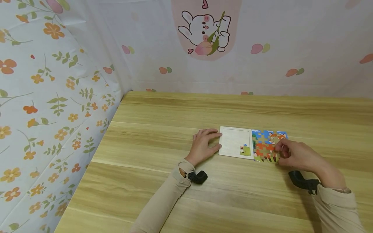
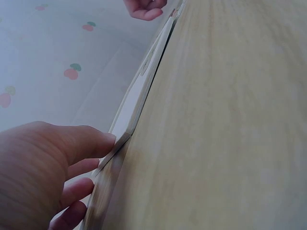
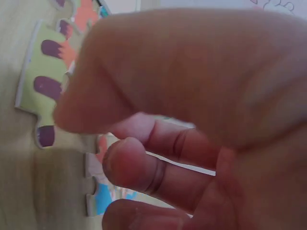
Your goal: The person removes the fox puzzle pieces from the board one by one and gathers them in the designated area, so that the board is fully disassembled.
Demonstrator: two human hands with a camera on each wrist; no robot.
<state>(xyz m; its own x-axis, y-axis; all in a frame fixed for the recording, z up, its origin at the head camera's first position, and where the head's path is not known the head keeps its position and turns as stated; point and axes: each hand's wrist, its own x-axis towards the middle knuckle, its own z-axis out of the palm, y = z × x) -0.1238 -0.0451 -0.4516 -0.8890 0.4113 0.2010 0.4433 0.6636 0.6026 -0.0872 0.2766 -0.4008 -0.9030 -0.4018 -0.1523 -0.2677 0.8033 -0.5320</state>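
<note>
In the head view a white square puzzle tray [image 1: 234, 140] lies on the table, with one green jigsaw piece [image 1: 245, 150] in its lower right corner. My left hand [image 1: 204, 145] touches the tray's left edge with thumb and fingertips; the left wrist view shows the thumb [image 2: 98, 141] against the tray's edge [image 2: 139, 103]. Right of the tray lies a fox jigsaw [image 1: 263, 147] of interlocking pieces. At its right side is my right hand [image 1: 300, 155], fingers bent, thumb near a green piece with brown marks [image 3: 41, 72]. No piece shows between its fingers.
The tray and jigsaw lie side by side on a wood-grain table [image 1: 163, 129]. Behind it hangs a white patterned cloth [image 1: 145, 32], and a flowered cloth [image 1: 58, 106] covers the left side. Black wrist mounts [image 1: 198, 177] sit on both wrists.
</note>
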